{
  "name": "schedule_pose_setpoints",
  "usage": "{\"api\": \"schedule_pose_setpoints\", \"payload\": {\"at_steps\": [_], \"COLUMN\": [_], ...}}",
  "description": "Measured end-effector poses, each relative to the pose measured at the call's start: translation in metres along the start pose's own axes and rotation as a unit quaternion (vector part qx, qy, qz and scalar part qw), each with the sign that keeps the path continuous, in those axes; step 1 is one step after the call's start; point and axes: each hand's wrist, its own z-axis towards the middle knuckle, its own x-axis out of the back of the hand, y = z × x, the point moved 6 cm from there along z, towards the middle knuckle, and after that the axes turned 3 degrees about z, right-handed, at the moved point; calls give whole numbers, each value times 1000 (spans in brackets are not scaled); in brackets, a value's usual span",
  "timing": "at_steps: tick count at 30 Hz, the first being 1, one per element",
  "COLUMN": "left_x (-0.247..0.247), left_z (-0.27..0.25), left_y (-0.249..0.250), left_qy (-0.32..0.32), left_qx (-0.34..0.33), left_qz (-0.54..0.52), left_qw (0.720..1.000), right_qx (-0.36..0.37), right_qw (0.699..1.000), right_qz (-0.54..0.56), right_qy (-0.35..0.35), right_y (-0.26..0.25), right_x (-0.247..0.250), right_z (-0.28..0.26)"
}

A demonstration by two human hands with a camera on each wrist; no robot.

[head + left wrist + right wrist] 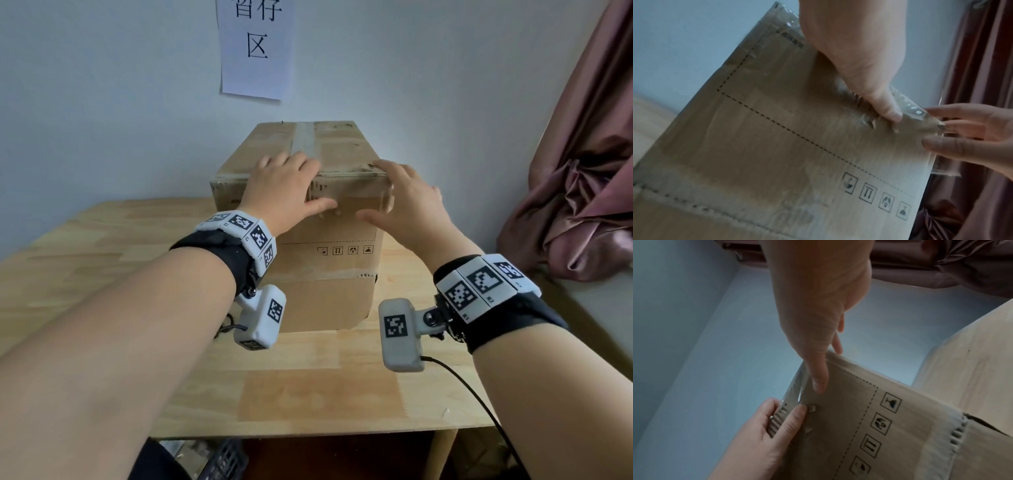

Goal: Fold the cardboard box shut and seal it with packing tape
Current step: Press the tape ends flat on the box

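A brown cardboard box point(329, 274) stands shut on the wooden table point(120, 274). A strip of clear tape point(305, 137) runs along its top seam and down over the near edge. My left hand point(284, 188) lies over that near top edge, fingers on the lid and thumb point(885, 105) pressing the tape end onto the front face point(777, 146). My right hand point(407, 205) is at the near right corner, with straight fingers on the lid. Its thumb point(818, 369) rests on the front face point(879, 434) beside my left hand point(766, 434). No tape roll is in view.
The box stands close to a pale wall with a paper sign point(257, 48). A pink curtain point(582, 171) hangs bunched at the right. Bare tabletop lies in front and to the left. A dark crate point(222, 459) sits under the table's near edge.
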Motion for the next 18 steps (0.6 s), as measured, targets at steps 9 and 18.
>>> {"api": "schedule_pose_setpoints", "payload": {"at_steps": [9,18], "left_x": [11,0], "left_z": [32,28], "left_y": [24,30], "left_qy": [-49,17], "left_qx": [-33,-53], "left_qz": [-149,-51], "left_qw": [987,997], "right_qx": [-65,-103], "right_qw": [990,986], "right_qz": [127,132], "right_qy": [4,22], "right_y": [14,29], "right_x": [-3,-6], "right_z": [-7,-8]}}
